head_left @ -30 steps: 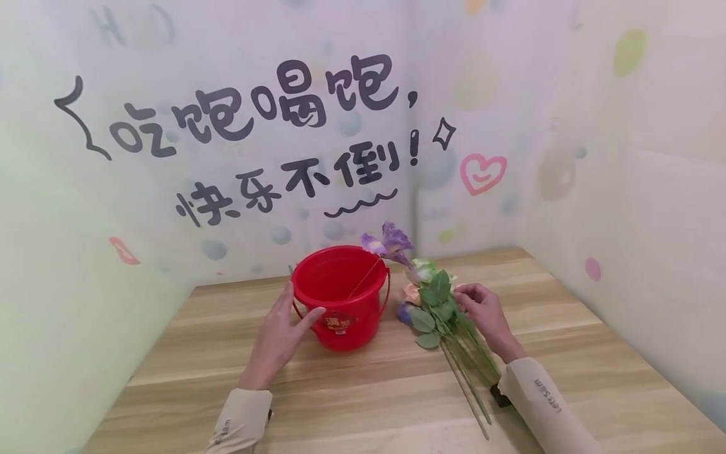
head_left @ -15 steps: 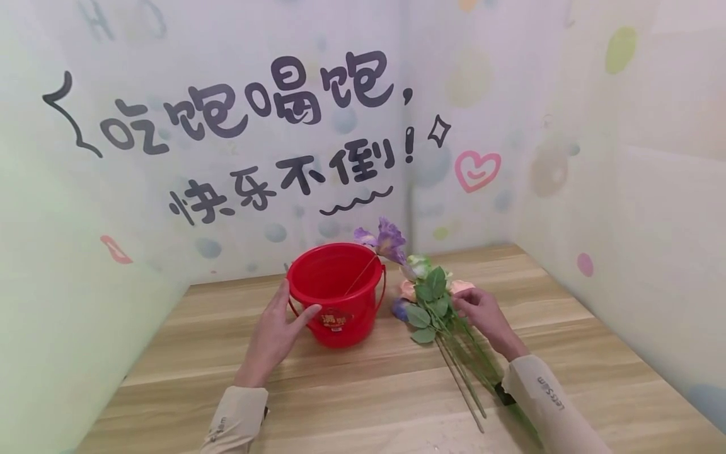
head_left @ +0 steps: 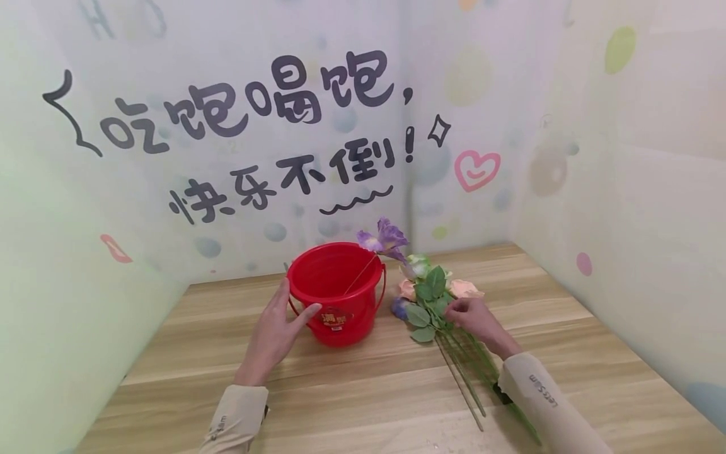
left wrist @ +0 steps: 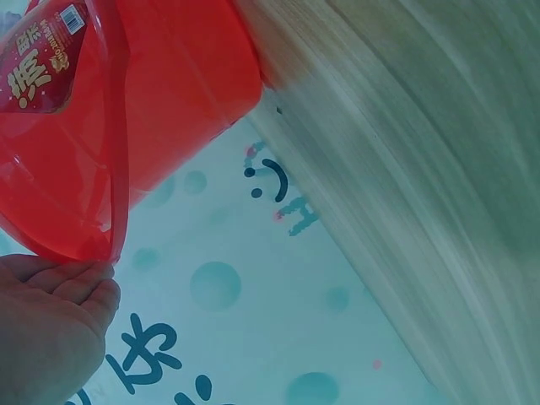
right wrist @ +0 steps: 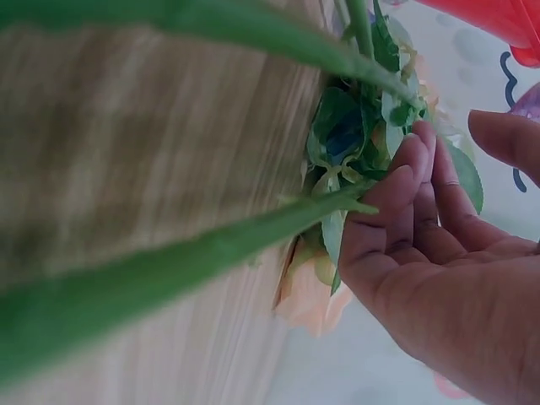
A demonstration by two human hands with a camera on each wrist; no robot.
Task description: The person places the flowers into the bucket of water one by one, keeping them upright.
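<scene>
A red plastic bucket [head_left: 354, 325] stands upright on the table, with a purple flower [head_left: 388, 238] leaning over its right rim, stem inside. My left hand [head_left: 271, 340] rests against the bucket's left side, thumb toward the front; in the left wrist view its fingertips touch the bucket [left wrist: 186, 93] at the rim. To the right lies a bunch of flowers with green leaves [head_left: 435, 282], including a peach flower [head_left: 466, 289] and a blue-purple one [head_left: 400, 309]. My right hand [head_left: 479, 323] is among their stems; in the right wrist view its fingertips touch a green stem [right wrist: 211, 240], thumb held apart.
The flower stems [head_left: 462, 378] extend toward the table's front right, partly under the right sleeve [head_left: 544, 397]. Patterned walls [head_left: 272, 189] with dark lettering border the wooden table [head_left: 317, 403] at the back and both sides.
My right hand has shifted slightly left and down over the bunch, and more of the peach flower shows. The left hand stays at the bucket. The view has turned slightly.
</scene>
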